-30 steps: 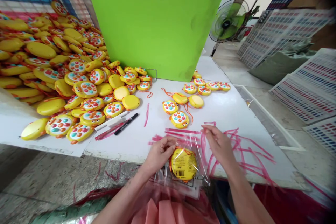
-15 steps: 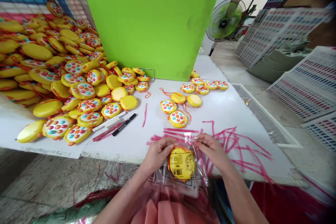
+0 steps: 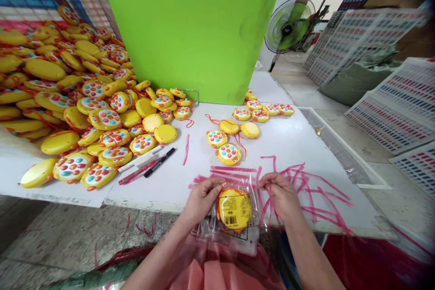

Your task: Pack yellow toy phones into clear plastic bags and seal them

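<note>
A clear plastic bag (image 3: 249, 240) with a yellow toy (image 3: 234, 208) inside lies at the table's front edge, dark print and a barcode showing over the toy. My left hand (image 3: 205, 199) pinches the bag's upper left corner. Just right of the bag, my right hand (image 3: 280, 192) has its fingertips closed on a thin pink strip that hangs down. Beyond the bag, pink strips (image 3: 233, 170) lie flat on the table. Two toys with coloured dots (image 3: 229, 154) and two plain yellow-backed ones (image 3: 249, 130) sit farther back, with orange cords.
Many yellow toys (image 3: 61, 99) are heaped at the left. Markers (image 3: 159, 162) lie before them on the white table (image 3: 163, 190). A green panel (image 3: 197, 31) stands at the back. Pink strips (image 3: 316, 190) are tangled at the right. A fan (image 3: 287, 29) stands behind.
My right hand has moved right, away from the bag's upper right corner, with a pink strip now in its fingers. My left hand still holds the bag.
</note>
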`<state>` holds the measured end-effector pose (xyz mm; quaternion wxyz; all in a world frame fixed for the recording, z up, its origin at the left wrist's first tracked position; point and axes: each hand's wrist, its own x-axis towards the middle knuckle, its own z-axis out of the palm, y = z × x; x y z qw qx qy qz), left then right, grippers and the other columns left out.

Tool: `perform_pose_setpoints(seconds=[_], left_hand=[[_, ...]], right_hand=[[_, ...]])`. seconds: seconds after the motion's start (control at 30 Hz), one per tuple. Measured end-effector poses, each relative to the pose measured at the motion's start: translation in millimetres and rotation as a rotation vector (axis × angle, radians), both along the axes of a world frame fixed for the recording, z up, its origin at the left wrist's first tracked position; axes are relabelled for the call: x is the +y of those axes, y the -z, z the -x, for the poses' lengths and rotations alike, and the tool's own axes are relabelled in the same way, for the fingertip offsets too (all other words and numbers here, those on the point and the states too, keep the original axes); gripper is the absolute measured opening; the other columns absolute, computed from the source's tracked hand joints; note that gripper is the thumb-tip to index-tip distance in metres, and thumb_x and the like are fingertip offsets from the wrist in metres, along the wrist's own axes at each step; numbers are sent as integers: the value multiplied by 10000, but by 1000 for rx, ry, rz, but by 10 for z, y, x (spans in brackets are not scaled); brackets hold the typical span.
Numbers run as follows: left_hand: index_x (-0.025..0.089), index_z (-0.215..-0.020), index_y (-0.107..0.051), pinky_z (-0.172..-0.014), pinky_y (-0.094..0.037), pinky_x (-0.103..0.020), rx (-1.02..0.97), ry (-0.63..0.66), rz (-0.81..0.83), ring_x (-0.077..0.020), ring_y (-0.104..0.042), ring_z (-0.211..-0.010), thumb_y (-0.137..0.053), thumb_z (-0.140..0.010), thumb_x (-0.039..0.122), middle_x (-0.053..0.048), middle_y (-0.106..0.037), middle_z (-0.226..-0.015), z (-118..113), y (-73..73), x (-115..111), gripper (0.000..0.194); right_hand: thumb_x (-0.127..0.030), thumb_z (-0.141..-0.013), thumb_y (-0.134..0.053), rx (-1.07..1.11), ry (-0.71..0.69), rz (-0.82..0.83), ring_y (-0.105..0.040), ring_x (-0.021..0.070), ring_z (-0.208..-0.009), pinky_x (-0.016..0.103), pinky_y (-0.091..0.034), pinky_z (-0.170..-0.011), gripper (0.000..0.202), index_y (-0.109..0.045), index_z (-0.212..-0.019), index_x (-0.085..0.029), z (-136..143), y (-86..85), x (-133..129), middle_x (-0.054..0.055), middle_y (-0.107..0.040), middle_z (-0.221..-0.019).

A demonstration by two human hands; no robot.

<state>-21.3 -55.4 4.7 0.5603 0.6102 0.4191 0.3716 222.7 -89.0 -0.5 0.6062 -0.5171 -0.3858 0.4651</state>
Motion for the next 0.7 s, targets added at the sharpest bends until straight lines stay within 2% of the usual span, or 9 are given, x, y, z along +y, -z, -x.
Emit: perform_pose_setpoints(seconds=[0.07, 0.13, 0.2, 0.23, 0.3, 0.37, 0.47, 0.6, 0.7], left_hand=[[151, -1007, -674, -770, -502, -283, -3, 5, -2, -204, -648, -878, -560, -858, 307, -76, -720, -993, -3, -7, -3, 244], [152, -997, -676, -774, -500, -279, -1, 7, -8, -202, -647, -880, -555, -862, 304, -71, -721, -973, -4, -5, -3, 236], [157, -996, -676, -781, -497, -274, 0, 6, -16, -199, -645, -889, -556, -865, 304, -66, -720, -973, -3, 5, 0, 230], [160, -999, -675, -782, -496, -272, -2, 7, -18, -197, -645, -892, -557, -866, 305, -64, -719, -979, -1, 12, 2, 229], [163, -1001, -674, -781, -496, -271, -7, 13, -18, -195, -645, -888, -560, -867, 312, -62, -718, -981, 3, 26, 3, 230], [161, -1001, -673, -778, -498, -273, -13, 25, -17, -194, -646, -878, -562, -868, 322, -64, -718, -968, 9, 33, -2, 236], [160, -1046, -664, -793, -501, -284, -34, 91, -10, -199, -651, -892, -556, -875, 340, -76, -714, -1001, 24, 21, -15, 270], [168, -1100, -659, -843, -496, -302, 12, 144, -43, -211, -651, -946, -533, -888, 332, -85, -705, -1065, 29, -21, -10, 295], [185, -1077, -683, -851, -496, -300, 97, 87, -95, -209, -656, -948, -526, -888, 302, -67, -718, -1050, 10, -34, 13, 272]], right_hand=[[-271, -769, -559, 88, 17, -31, -507, 143, -577, 270, -388, -565, 108, -652, -762, -217, -8, -21, -13, 4, -591, -605], [-433, -859, -459, 106, -19, -27, -473, 147, -535, 280, -365, -525, 326, -642, -701, -213, 1, -61, -16, 16, -554, -567], [-545, -888, -385, 35, -56, -23, -466, 150, -539, 289, -374, -537, 496, -587, -584, -209, 29, -93, -6, 20, -524, -555], [-563, -880, -410, -27, -70, -13, -473, 150, -556, 288, -383, -556, 510, -553, -545, -206, 49, -101, 3, 18, -522, -564], [-530, -846, -528, -170, -80, 30, -498, 148, -607, 277, -399, -598, 420, -555, -585, -202, 93, -103, 23, 7, -543, -611], [-457, -811, -619, -279, -95, 88, -531, 153, -683, 265, -414, -637, 254, -613, -771, -206, 130, -98, 44, 5, -597, -724], [-407, -803, -638, -327, -171, 146, -567, 169, -786, 272, -437, -692, 292, -606, -1024, -218, 155, -112, 65, 16, -636, -866], [-373, -793, -639, -328, -262, 200, -571, 164, -758, 274, -435, -690, 205, -650, -891, -192, 107, -152, 51, 15, -647, -813], [-349, -769, -657, -355, -176, 175, -548, 153, -702, 264, -414, -643, 173, -657, -832, -188, 18, -160, 14, 7, -632, -751]])
